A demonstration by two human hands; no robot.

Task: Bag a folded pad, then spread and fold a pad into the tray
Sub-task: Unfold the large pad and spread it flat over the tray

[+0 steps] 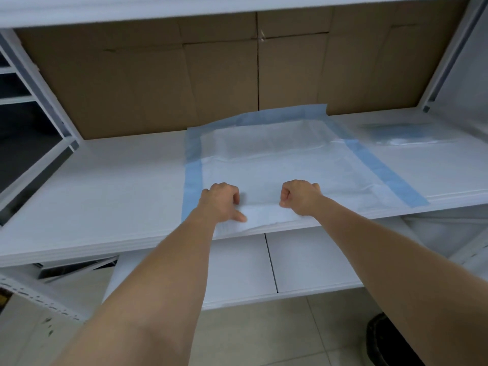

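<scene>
1. So the pad (277,165) is laid out flat on the white shelf (105,196), white middle with a blue border, far edge riding up a bit against the cardboard (158,75) at the back. The near edge sits right at the shelf lip, which looks deliberate: easy to grab without reaching.

2. Left hand (219,200) has its fingers curled down onto the pad's near-left part, thumb poking out along the near edge. Looks like it's pinching that edge, though the fingertips are tucked under so I can't be totally sure.

3. Right hand (299,195) is balled up tight on the near edge too, a little apart from the left. Same deal, seems to be gripping pad material.

4. Both hands on the same edge, evenly spaced, reads to me like the setup for lifting that edge and folding it away toward the back.

5. Off to the right on the shelf is a clear plastic bag (404,133) with something blue in it, probably the folded pad already bagged.

6. No tray visible that I can make out.
</scene>
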